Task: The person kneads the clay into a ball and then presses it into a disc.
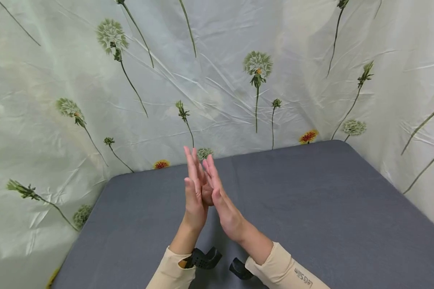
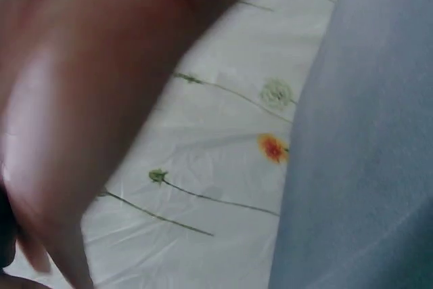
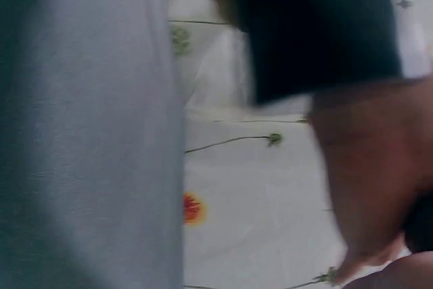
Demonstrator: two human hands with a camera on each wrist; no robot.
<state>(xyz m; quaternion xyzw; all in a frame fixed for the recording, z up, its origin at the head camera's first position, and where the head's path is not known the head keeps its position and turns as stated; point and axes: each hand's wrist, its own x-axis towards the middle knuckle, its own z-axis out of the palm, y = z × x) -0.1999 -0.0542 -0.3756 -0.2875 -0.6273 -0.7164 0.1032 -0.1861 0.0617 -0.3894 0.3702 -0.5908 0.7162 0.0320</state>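
In the head view both hands are raised over the middle of the grey table, palms turned toward each other. The left hand stands nearly upright, its fingers straight and pointing up. Leaning in from the right, the right hand has straight fingers too, and its fingertips overlap the left fingers in this view. Thumbs lie on the near side. Between the palms shows a rounded, shaded skin-toned patch; I cannot tell whether it is part of a hand. Blurred skin fills much of the left wrist view.
A grey-covered table lies beneath the hands. Behind it hangs a pale cloth printed with dandelions and flowers. Black wrist devices sit at the cream sleeves. A dark block crosses the top of the right wrist view.
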